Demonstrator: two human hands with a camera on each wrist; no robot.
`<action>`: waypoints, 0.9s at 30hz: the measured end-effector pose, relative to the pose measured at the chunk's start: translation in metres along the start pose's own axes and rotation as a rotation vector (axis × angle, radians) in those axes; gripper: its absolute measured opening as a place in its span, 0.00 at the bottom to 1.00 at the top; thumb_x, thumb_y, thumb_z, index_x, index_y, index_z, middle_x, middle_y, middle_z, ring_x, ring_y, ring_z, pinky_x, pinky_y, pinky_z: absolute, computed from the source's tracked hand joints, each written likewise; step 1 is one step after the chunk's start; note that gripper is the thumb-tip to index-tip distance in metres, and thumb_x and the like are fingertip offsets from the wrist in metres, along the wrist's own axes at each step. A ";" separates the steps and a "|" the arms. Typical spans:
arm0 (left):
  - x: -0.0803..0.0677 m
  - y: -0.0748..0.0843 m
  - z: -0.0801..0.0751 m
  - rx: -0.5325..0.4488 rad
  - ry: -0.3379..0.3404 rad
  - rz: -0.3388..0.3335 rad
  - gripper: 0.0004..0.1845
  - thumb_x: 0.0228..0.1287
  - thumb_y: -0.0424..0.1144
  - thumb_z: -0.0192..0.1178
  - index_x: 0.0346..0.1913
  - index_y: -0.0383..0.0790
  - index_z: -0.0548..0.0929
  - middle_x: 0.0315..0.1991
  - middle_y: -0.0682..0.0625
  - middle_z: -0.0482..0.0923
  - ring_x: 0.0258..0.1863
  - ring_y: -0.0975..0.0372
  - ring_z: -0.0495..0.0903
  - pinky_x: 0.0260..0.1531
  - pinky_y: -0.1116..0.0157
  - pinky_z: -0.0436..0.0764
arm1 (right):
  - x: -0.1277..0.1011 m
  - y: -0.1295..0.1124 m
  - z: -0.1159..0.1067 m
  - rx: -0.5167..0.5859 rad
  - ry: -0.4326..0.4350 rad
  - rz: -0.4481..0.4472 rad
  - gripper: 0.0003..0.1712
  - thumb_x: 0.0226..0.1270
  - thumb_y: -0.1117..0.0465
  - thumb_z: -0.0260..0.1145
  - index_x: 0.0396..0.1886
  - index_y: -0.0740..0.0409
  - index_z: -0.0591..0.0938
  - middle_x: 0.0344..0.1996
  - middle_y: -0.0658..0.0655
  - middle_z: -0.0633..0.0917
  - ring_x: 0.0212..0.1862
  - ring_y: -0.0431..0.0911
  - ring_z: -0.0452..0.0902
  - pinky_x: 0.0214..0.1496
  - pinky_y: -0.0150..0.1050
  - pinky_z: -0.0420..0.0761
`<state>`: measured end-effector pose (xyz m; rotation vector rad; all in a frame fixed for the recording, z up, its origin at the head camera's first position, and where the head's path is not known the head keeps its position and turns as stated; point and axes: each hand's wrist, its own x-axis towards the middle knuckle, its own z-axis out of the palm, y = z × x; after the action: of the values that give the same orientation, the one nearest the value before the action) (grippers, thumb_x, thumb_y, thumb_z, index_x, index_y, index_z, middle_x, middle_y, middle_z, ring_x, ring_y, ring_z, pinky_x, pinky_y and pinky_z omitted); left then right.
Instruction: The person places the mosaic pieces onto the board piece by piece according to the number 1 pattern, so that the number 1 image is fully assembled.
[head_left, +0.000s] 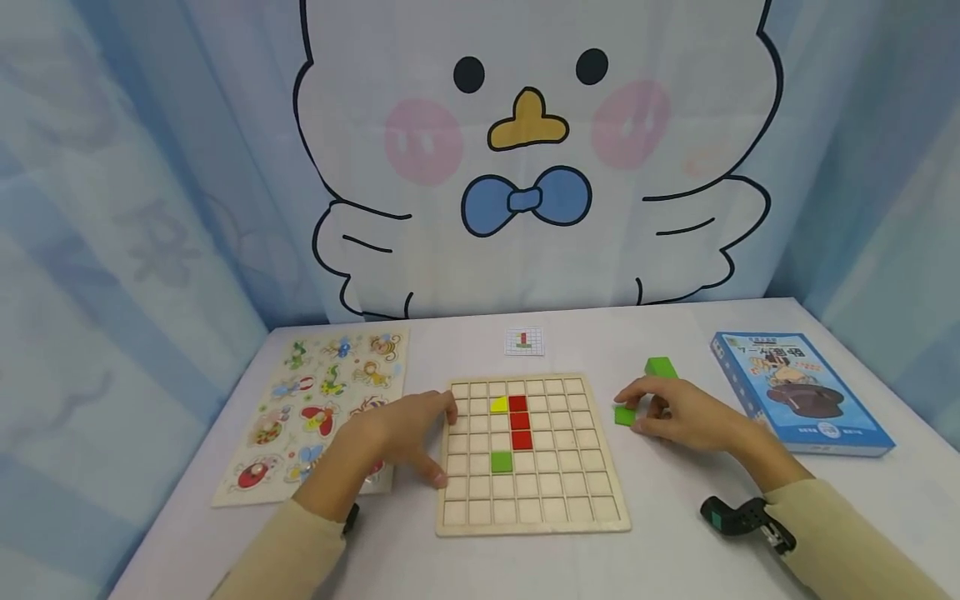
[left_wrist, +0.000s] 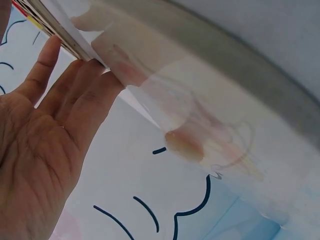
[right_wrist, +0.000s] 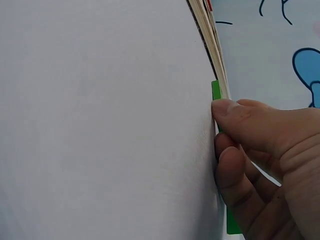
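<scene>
A wooden grid board (head_left: 557, 521) lies in the middle of the table. Three red square tiles (head_left: 520, 421) form a column on it, with a yellow tile (head_left: 498, 405) beside the top one and a green square tile (head_left: 502, 462) lower left. My left hand (head_left: 401, 433) rests at the board's left edge, thumb and fingers spread and fairly straight. Right of the board, my right hand (head_left: 686, 412) pinches a loose green tile (head_left: 624, 416) between thumb and fingers, low at the tabletop. Another green piece (head_left: 661, 367) sits just behind that hand, partly covered by it.
A small pattern card (head_left: 524, 341) lies behind the board. On the left is a sheet of insect and animal pictures (head_left: 277, 450), partly under my left arm. A blue box (head_left: 813, 392) lies at the right. A printed curtain (head_left: 525, 267) hangs behind the table.
</scene>
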<state>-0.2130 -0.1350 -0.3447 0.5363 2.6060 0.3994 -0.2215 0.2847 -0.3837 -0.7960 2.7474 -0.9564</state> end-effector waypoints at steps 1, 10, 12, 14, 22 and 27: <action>0.000 0.000 0.000 0.003 0.001 0.000 0.38 0.41 0.51 0.86 0.54 0.54 0.73 0.60 0.53 0.75 0.58 0.59 0.74 0.65 0.52 0.73 | -0.001 0.000 0.001 0.001 0.001 -0.002 0.20 0.70 0.63 0.71 0.59 0.54 0.82 0.51 0.53 0.84 0.34 0.37 0.75 0.35 0.34 0.77; -0.002 -0.002 0.000 0.017 0.028 0.000 0.38 0.41 0.51 0.86 0.54 0.54 0.74 0.59 0.54 0.76 0.57 0.59 0.74 0.63 0.53 0.75 | -0.001 -0.006 -0.001 -0.054 -0.007 -0.054 0.19 0.74 0.64 0.66 0.62 0.54 0.80 0.54 0.53 0.83 0.37 0.38 0.72 0.39 0.34 0.75; -0.001 -0.001 -0.002 0.022 0.033 0.001 0.38 0.42 0.52 0.85 0.54 0.54 0.74 0.59 0.54 0.76 0.56 0.60 0.74 0.63 0.53 0.75 | -0.002 -0.008 -0.003 -0.049 -0.006 -0.047 0.20 0.75 0.63 0.66 0.64 0.54 0.78 0.55 0.53 0.83 0.38 0.38 0.72 0.39 0.34 0.75; 0.000 0.001 -0.003 0.028 0.030 0.004 0.37 0.42 0.52 0.85 0.54 0.54 0.73 0.59 0.54 0.76 0.56 0.60 0.73 0.63 0.53 0.75 | -0.003 -0.010 -0.004 -0.035 -0.003 -0.039 0.21 0.76 0.62 0.65 0.66 0.54 0.77 0.55 0.53 0.82 0.38 0.39 0.72 0.39 0.34 0.74; -0.001 0.003 -0.003 0.022 0.003 -0.008 0.38 0.42 0.51 0.86 0.54 0.53 0.73 0.59 0.53 0.75 0.57 0.59 0.73 0.64 0.53 0.74 | -0.011 -0.008 -0.003 0.056 0.007 -0.014 0.22 0.77 0.60 0.64 0.68 0.53 0.76 0.59 0.56 0.82 0.41 0.40 0.76 0.40 0.34 0.77; 0.000 0.002 -0.001 0.033 -0.004 -0.018 0.38 0.42 0.52 0.85 0.55 0.55 0.73 0.60 0.54 0.75 0.56 0.60 0.73 0.63 0.53 0.74 | -0.011 -0.008 -0.003 0.148 -0.006 -0.020 0.21 0.76 0.63 0.64 0.66 0.57 0.77 0.58 0.57 0.83 0.40 0.43 0.79 0.39 0.35 0.80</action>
<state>-0.2129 -0.1333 -0.3435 0.5239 2.6155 0.3492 -0.2095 0.2869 -0.3769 -0.8004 2.6312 -1.1429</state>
